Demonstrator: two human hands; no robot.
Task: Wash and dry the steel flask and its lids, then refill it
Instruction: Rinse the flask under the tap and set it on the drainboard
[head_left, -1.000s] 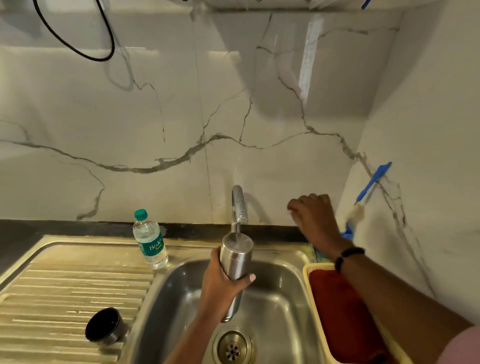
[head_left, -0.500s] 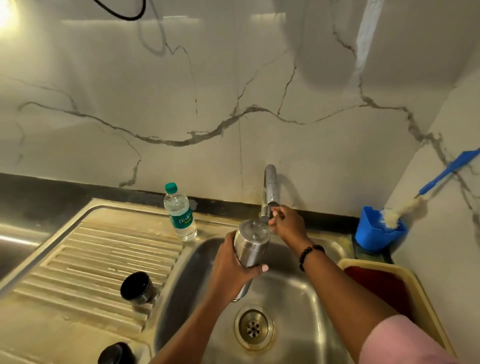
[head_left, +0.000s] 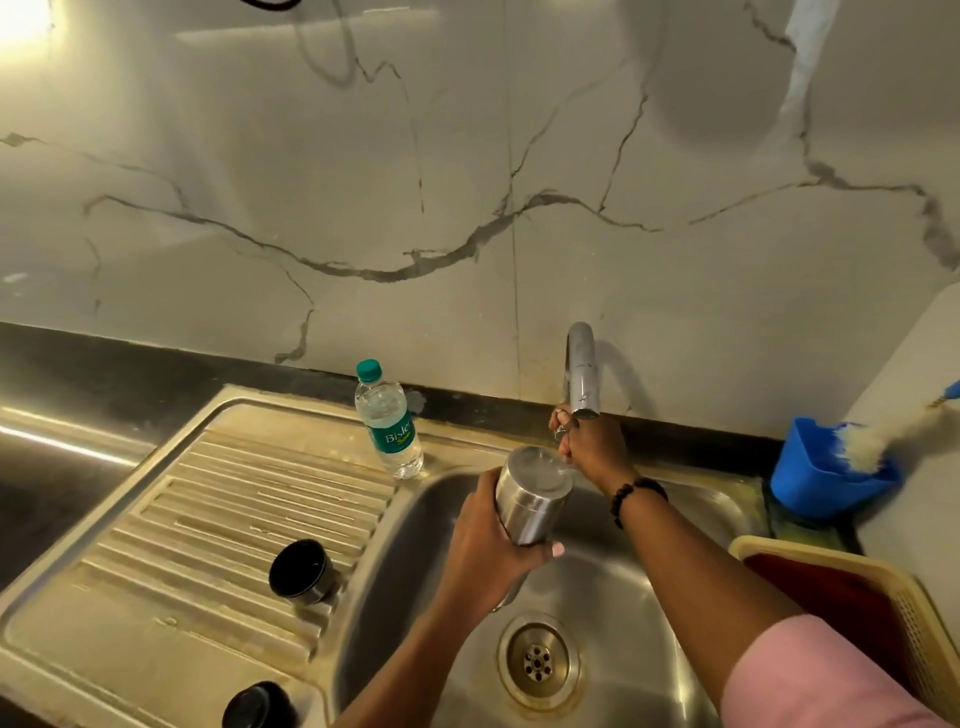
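Head view, rinse step: our left hand (head_left: 485, 551) grips steel flask (head_left: 532, 493) base-up; right hand (head_left: 589, 447) pinches tap (head_left: 582, 374) handle (no water visible); next, we judge, open it.

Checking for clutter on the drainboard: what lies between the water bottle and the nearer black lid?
Only bare ribbed drainboard separates the water bottle and black lid, per the head view.

Steel flask (head_left: 531, 499) inverted over sink (head_left: 696, 519)

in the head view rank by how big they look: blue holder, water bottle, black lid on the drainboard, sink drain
1. blue holder
2. water bottle, nearly as big
3. and 4. sink drain and black lid look alike; the drain lies nearer the camera, so unranked.
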